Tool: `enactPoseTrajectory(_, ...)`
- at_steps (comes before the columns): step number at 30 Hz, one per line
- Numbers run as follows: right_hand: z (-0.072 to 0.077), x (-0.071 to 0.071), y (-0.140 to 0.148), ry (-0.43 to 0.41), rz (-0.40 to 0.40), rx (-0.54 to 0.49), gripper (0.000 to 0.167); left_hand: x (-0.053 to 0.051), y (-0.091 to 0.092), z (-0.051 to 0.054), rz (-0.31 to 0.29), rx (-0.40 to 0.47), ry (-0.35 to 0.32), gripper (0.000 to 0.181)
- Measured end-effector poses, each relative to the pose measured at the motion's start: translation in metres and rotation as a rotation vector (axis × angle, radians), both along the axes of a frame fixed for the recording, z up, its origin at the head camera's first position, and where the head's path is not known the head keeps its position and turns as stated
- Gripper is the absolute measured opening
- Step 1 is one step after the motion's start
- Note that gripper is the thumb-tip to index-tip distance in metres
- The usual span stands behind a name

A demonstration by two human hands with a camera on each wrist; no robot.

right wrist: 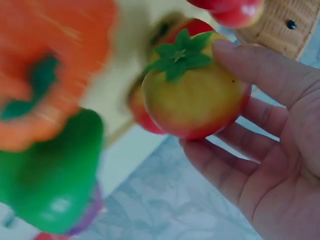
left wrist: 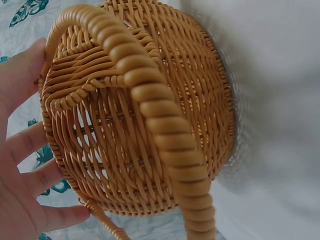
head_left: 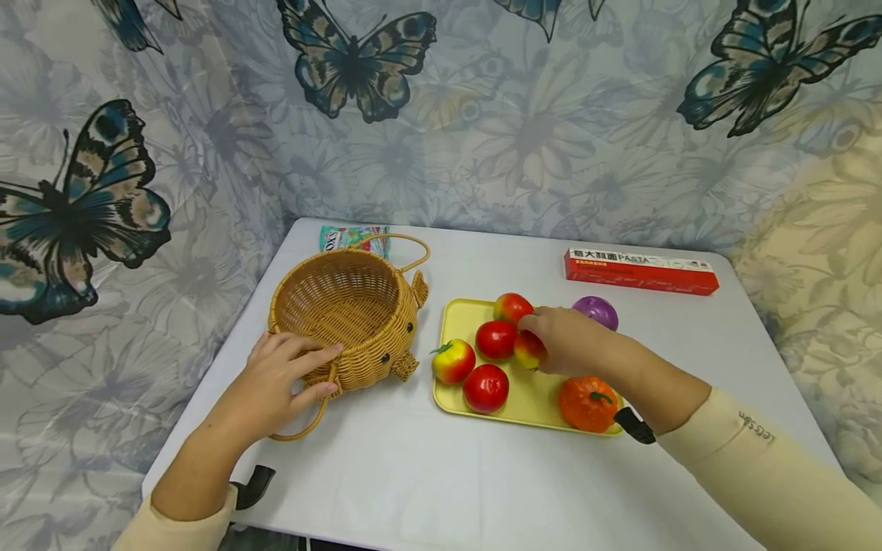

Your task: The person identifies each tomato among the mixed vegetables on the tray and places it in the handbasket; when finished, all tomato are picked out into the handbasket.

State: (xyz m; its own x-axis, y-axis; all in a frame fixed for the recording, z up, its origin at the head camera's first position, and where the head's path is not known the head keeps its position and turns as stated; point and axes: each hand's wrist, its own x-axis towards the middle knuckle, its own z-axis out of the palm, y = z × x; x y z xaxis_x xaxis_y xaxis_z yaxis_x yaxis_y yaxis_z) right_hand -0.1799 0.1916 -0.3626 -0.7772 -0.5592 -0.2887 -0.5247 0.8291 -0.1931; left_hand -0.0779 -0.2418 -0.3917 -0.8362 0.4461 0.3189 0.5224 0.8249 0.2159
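My right hand (head_left: 572,340) pinches a red-and-yellow tomato (right wrist: 195,95) with a green leafy top, over the yellow tray (head_left: 530,405). Other red and red-yellow tomatoes (head_left: 486,388) lie on the tray to its left. At the tray's right end sits an orange pumpkin (head_left: 588,404). The left hand (head_left: 279,383) rests on the near left rim of a wicker basket (head_left: 365,360), its spread fingers (left wrist: 30,142) touching the rim beside a looped handle (left wrist: 160,115). The basket stands with its opening up, and its visible inside is bare wicker.
A green pepper (right wrist: 65,175) shows beside the pumpkin in the right wrist view. Behind the right hand lies a purple round vegetable (head_left: 596,312). A red pasta box (head_left: 641,272) is at the back right, a green packet (head_left: 334,236) behind the basket. Patterned cloth surrounds the white table.
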Motion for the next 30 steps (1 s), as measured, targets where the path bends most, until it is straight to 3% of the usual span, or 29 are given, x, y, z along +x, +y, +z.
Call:
enactPoseTrajectory(4,0.018,-0.011,-0.017,0.005,0.021,-0.011,0.059,0.000,-0.002,0.001,-0.013,-0.008,0.001,0.057)
enactPoseTrajectory(9,0.038,-0.027,-0.045,0.021,0.063,-0.013,0.055,-0.001,-0.006,0.000,-0.061,-0.001,0.055,0.057)
enactPoseTrajectory(17,0.061,-0.047,-0.093,0.062,0.156,-0.044,0.060,-0.002,-0.010,0.000,-0.117,0.021,0.089,0.057)
enactPoseTrajectory(23,0.075,-0.058,-0.133,0.082,0.236,-0.089,0.058,-0.002,-0.008,0.002,-0.107,0.014,0.083,0.057)
enactPoseTrajectory(30,0.082,-0.067,-0.177,0.074,0.303,-0.090,0.053,-0.002,-0.005,0.002,-0.085,0.020,0.084,0.054)
